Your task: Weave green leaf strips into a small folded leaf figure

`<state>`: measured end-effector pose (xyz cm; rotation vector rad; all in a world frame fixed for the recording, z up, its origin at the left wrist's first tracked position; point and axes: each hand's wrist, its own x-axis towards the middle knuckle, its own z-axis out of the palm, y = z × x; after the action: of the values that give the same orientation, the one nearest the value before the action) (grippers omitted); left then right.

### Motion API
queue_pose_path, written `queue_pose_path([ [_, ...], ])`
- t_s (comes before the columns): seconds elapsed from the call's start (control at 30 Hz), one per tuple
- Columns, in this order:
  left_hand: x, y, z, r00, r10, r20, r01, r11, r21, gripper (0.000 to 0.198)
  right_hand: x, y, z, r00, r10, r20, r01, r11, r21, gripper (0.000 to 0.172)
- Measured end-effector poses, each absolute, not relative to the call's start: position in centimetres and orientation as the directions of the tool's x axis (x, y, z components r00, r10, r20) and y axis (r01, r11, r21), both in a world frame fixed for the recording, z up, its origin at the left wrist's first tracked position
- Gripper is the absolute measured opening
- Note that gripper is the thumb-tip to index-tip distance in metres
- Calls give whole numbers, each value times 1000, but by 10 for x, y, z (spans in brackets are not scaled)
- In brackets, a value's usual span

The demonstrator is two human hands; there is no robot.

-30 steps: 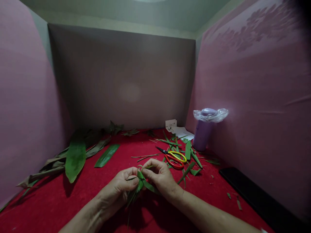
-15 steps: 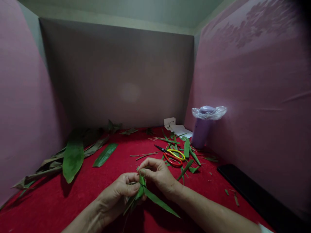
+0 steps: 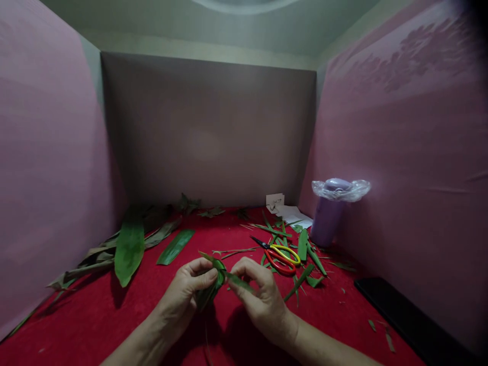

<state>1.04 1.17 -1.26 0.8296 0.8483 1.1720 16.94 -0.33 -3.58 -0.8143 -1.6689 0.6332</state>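
Observation:
Between my hands is a small bundle of folded green leaf strips (image 3: 210, 294), held above a red cloth. My left hand (image 3: 186, 287) pinches it, thumb on top and fingers partly hidden behind. One strip end pokes up past the left fingertips. My right hand (image 3: 263, 300) grips another leaf strip (image 3: 241, 282) that runs out of the bundle to the right, its thumb and fingers closed around it. Beyond the right hand lie scissors (image 3: 280, 255) with one yellow and one red handle, resting among leaf scraps. A thin fibre hangs below the bundle.
Large leaves (image 3: 129, 254) and dried ones lie at left, with a cut leaf piece (image 3: 176, 247) beside them. Leaf offcuts (image 3: 302, 245) scatter at right. A purple tumbler (image 3: 327, 221) with plastic wrap, white paper (image 3: 293, 215) and a long black object (image 3: 404, 315) stand or lie along the right side.
My right hand has shifted from the bundle's top to its right side and now grips a strip there. The bundle has turned in my left hand. The camera view has tilted up slightly.

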Motion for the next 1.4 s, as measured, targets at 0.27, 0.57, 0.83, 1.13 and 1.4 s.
queue_pose_path([
  [0.27, 14, 10, -16, 160, 982, -96, -386, 152, 910, 23, 172, -2, -42, -220, 690, 690, 310, 720, -621, 8],
  [0.57, 14, 10, -19, 169, 977, -132, -367, 186, 911, 24, 171, -3, -42, -187, 714, 675, 325, 694, -643, 16],
  [0.83, 13, 13, -20, 170, 976, -136, -396, 194, 897, 23, 173, -7, -35, -225, 649, 727, 337, 752, -567, 17],
  [1.13, 12, 13, -22, 173, 973, -152, -446, 215, 869, 21, 172, -6, -38, -251, 626, 739, 409, 760, -505, 14],
  [1.4, 14, 12, -22, 172, 970, -170, -495, 234, 837, 19, 171, -5, -42, -252, 611, 751, 448, 761, -468, 23],
])
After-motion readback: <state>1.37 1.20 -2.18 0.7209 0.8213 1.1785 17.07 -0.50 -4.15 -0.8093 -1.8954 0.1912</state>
